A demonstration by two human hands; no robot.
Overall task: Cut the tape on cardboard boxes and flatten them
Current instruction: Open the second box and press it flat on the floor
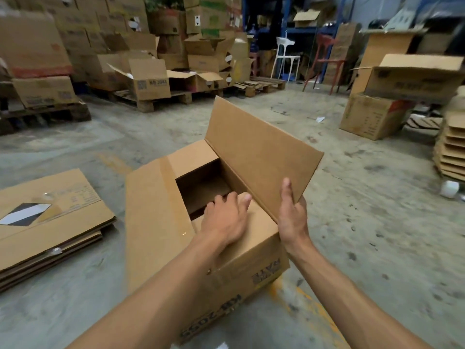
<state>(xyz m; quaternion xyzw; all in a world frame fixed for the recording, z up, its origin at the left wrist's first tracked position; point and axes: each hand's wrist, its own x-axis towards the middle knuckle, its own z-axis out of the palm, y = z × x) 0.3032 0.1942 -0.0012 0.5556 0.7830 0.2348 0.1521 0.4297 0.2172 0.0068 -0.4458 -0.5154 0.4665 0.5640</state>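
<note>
A brown cardboard box point(239, 268) stands on the concrete floor right in front of me, its top open. My right hand point(293, 215) grips the near corner of the raised right flap point(261, 149), which stands almost upright. My left hand point(226, 220) rests palm down on the near short flap, fingers curled over its edge into the opening. The left long flap point(153, 217) lies folded outward, a strip of clear tape along its edge. The box's inside looks empty. No cutting tool is visible.
A stack of flattened boxes point(50, 222) lies on the floor to my left. Pallets with piled cartons point(148, 79) fill the back left. More boxes point(372, 117) and flattened sheets point(450, 152) stand at the right. White and red chairs point(286, 56) sit behind.
</note>
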